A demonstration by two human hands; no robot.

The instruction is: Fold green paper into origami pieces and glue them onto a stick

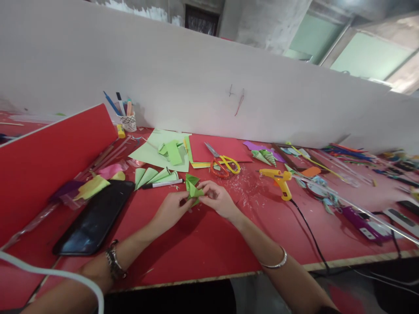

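Between my two hands is a piece of folded green paper [194, 188], held just above the red tabletop. My left hand [175, 207] pinches its lower left side with thumb and fingers. From the right, my right hand [218, 199] grips its other edge. Just beyond my left hand lie a black-and-white marker [165, 183] and several pale green paper cones [152, 176]. Scissors [222, 163] with orange and yellow handles rest past my right hand, partly on a red paper sheet [212, 146].
A yellow glue gun [278, 181] lies to the right, its black cord trailing over the front edge. At left are a black phone [96, 218] and a leaning red board [59, 161]. A pen cup [128, 122] stands by the white partition [183, 83]. A purple power strip [363, 224] sits far right.
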